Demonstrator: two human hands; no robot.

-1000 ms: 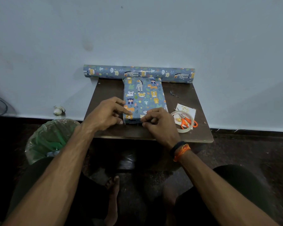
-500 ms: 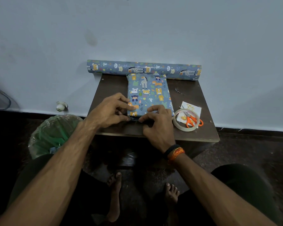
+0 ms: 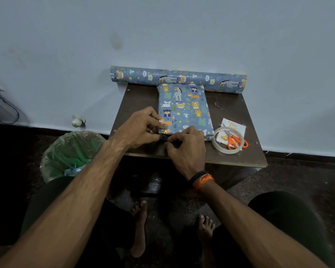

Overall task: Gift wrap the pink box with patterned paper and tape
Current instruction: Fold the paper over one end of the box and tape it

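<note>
The box (image 3: 184, 109) lies flat on the small brown table (image 3: 139, 97), covered in blue animal-print paper, with no pink showing. My left hand (image 3: 141, 128) sits at its near left corner, fingers curled and pinching the paper's near end. My right hand (image 3: 186, 146) is just beside it at the near edge, fingers curled onto the same end flap. The flap itself is mostly hidden under both hands. A roll of clear tape (image 3: 227, 140) lies to the right of the box. The roll of matching paper (image 3: 178, 79) rests along the wall.
Orange-handled scissors (image 3: 233, 141) lie inside the tape ring on a white card (image 3: 233, 126). A bin with a green liner (image 3: 70, 153) stands on the floor left of the table. My bare feet are under the table's front edge.
Both hands have drawn closer together at the near end of the box, and the fingers have curled tighter on the paper flap. The view shifted slightly.
</note>
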